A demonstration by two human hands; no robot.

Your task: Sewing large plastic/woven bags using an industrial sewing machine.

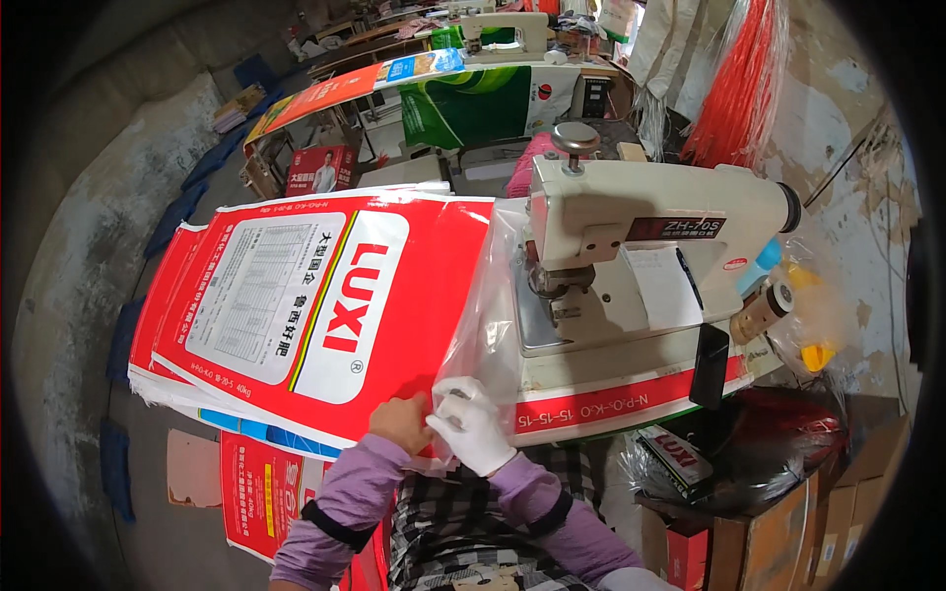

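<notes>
Hands at near edge of red sack [325, 305], beside sewing machine [641, 236]. Left hand [399, 422] bare, fingers curled, pinching sack corner. Right hand [471, 426] gloved, fingers closed on clear plastic liner [488, 325]. Step: aligning liner with sack mouth. Next move likely needs edges flush, fed toward needle.

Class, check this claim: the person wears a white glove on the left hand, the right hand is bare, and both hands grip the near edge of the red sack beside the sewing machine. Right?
Not quite. The head view shows the white glove on the right hand; the left hand is bare. Both grip the near edge of the red sack beside the sewing machine.
</notes>
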